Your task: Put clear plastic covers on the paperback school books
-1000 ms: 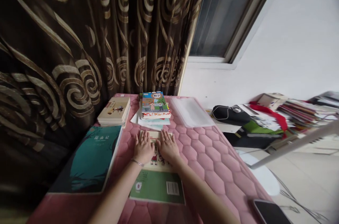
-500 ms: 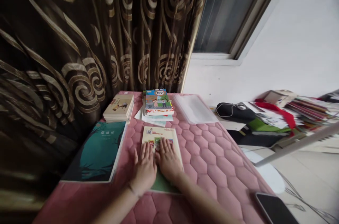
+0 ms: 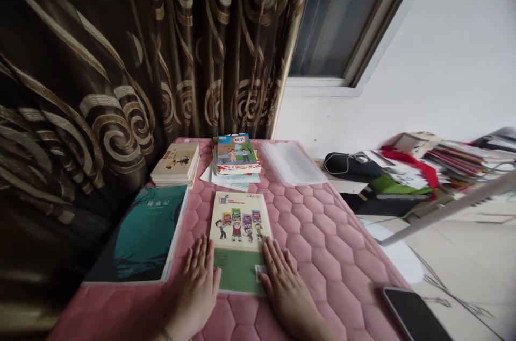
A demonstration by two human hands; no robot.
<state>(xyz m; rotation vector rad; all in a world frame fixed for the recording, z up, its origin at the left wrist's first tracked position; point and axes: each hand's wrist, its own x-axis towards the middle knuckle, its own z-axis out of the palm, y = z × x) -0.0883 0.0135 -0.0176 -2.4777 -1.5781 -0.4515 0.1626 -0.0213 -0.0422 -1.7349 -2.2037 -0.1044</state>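
A book (image 3: 237,271) with a cream and green cover, printed with cartoon children, lies flat on the pink quilted surface (image 3: 334,276). My left hand (image 3: 197,279) rests at its left edge, fingers stretched forward and thumb over the green part. Along the right edge lies my right hand (image 3: 284,276), fingers extended and its thumb on the cover near a white label. Neither hand grips anything. To the left of my left hand is a large teal book (image 3: 149,236) with dark tree shapes.
Behind are a stack of beige books (image 3: 176,162), a pile topped by a blue textbook (image 3: 237,153), and clear plastic sleeves (image 3: 292,163). A phone (image 3: 415,314) lies at the front right edge. A patterned curtain (image 3: 226,50) hangs behind; a cluttered shelf (image 3: 403,206) stands right.
My hands have moved apart and back from the middle of the cover to its two side edges, uncovering the cartoon picture. The view has shifted slightly.
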